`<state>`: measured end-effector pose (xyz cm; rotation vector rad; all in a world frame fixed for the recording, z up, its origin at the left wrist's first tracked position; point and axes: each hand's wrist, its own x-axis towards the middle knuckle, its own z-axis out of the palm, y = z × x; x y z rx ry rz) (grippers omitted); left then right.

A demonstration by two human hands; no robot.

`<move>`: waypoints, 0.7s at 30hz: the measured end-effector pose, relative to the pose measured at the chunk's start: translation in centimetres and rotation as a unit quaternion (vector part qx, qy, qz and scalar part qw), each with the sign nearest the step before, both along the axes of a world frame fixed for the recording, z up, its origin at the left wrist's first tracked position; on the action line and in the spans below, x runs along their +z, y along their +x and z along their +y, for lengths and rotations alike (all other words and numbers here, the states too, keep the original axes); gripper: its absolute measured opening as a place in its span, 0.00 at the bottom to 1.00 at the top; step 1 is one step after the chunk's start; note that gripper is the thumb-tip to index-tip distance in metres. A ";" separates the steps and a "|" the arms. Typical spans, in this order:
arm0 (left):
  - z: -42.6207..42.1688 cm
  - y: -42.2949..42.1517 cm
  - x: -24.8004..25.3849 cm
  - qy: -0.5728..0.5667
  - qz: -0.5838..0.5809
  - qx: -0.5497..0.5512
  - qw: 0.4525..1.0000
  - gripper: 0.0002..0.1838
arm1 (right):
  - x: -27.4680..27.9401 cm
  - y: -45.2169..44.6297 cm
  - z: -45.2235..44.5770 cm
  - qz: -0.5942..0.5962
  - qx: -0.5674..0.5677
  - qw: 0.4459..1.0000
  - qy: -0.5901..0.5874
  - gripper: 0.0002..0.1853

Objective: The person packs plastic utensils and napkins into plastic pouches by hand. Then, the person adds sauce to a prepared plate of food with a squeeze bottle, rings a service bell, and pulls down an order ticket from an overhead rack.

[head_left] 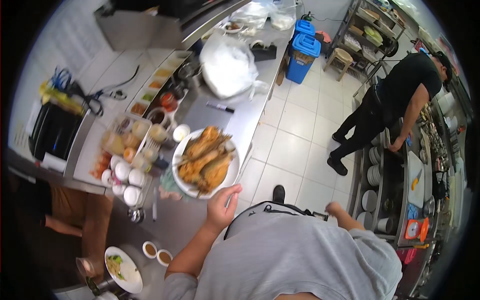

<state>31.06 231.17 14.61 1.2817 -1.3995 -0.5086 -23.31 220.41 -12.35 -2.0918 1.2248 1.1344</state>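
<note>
My left hand (223,206) is just below the rim of a white plate (235,178), by the counter's edge. Its thumb and fingers are apart, with nothing visible between them. Golden-brown fried pieces (206,162) are heaped on that plate; their exact kind is unclear. My right hand (336,209) is out at my right side, over the floor. It looks small and smeared, so its fingers cannot be made out. Under the plate's left side lies a greenish cloth (171,186). A small white bowl (181,132) stands behind the plate.
Sauce bottles (131,142) and white-capped containers (132,195) crowd the counter's left. A white plastic bag (227,65) and a marker (220,107) lie farther back. Nearer are an oval plate (131,280) and sauce cups (164,257). Another person (400,95) bends over the right-hand shelves (385,185).
</note>
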 end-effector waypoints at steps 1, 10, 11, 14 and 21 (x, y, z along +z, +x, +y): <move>-2.4 -1.6 -0.4 0.027 0.021 -0.013 0.999 0.10 | -0.4 -1.6 0.1 0.017 -0.005 1.000 0.009 0.14; -33.2 -11.0 -0.1 0.050 0.122 0.072 0.989 0.11 | 4.4 -4.1 -12.7 -0.198 -0.453 0.866 -0.070 0.11; -37.3 -10.0 0.4 0.032 0.137 0.116 0.983 0.11 | 4.8 -4.2 -15.1 -0.211 -0.472 0.852 -0.076 0.11; -49.0 -3.6 -1.3 0.010 0.191 0.203 0.960 0.14 | 0.4 -6.0 -22.4 -0.231 -0.554 0.796 -0.077 0.12; -66.1 11.9 -8.4 0.283 -0.025 0.424 0.860 0.33 | -0.2 0.8 -34.9 -0.314 -0.600 0.736 0.011 0.16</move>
